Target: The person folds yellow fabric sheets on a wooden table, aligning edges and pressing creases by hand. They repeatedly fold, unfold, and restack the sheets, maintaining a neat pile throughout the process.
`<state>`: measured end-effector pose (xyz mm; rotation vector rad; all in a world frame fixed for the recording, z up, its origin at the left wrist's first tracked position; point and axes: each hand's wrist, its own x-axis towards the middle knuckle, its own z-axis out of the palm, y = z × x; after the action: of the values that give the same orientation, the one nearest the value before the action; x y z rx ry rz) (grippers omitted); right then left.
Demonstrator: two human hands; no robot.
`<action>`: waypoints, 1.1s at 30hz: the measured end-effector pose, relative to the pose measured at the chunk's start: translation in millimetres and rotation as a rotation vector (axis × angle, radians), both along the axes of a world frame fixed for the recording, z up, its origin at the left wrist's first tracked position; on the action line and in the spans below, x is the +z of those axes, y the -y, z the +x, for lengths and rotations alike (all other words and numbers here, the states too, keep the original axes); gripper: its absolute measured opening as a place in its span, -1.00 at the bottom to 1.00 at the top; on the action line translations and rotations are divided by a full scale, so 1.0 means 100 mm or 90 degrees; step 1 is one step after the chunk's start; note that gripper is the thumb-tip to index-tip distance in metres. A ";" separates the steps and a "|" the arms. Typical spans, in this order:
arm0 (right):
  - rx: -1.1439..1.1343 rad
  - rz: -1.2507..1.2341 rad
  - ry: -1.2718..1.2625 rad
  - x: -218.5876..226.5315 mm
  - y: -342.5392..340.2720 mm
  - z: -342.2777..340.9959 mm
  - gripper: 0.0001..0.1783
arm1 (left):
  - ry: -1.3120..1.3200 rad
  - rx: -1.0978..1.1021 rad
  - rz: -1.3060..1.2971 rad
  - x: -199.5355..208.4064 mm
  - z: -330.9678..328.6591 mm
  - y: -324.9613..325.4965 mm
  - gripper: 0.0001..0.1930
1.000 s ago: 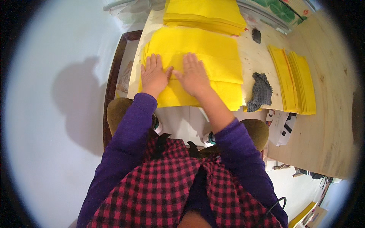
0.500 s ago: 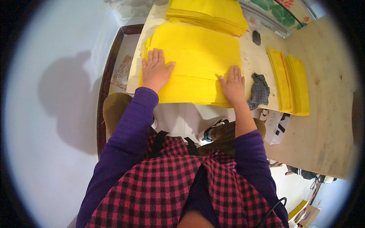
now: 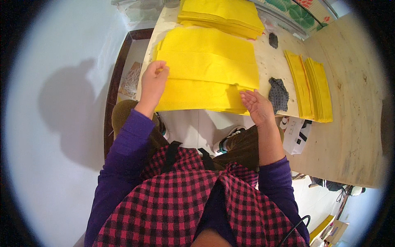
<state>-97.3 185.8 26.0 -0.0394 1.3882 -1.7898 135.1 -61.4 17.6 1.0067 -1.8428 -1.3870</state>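
A wide stack of yellow cloth sheets lies in front of me on a pale wooden table, with a folded edge running across its nearer part. At its left edge my left hand has its fingers curled in toward the thumb, closed; whether a sheet's edge is between them is hidden. My right hand is by the near right corner, turned partly palm up. Its fingers are stretched out and a little apart, with nothing seen in them. Just right of that hand lies a crumpled dark grey cloth.
Another yellow stack lies at the far side. Folded yellow bundles stand by an upright wooden board at the right. A small dark piece lies on the table. A white bag hangs below its edge.
Both hands have come off the top of the stack, where they lay flat. The left has moved out to the left edge and curled; the right has moved nearer me and turned palm up.
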 end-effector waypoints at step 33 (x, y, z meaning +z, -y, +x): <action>0.066 0.197 -0.033 -0.12 0.13 -0.80 -0.73 | -0.133 0.069 0.487 -0.01 -0.04 0.67 -0.72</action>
<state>-176.9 172.8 13.8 0.0070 1.6563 -1.4828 131.2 -127.9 16.8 1.2284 -1.0812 -2.0940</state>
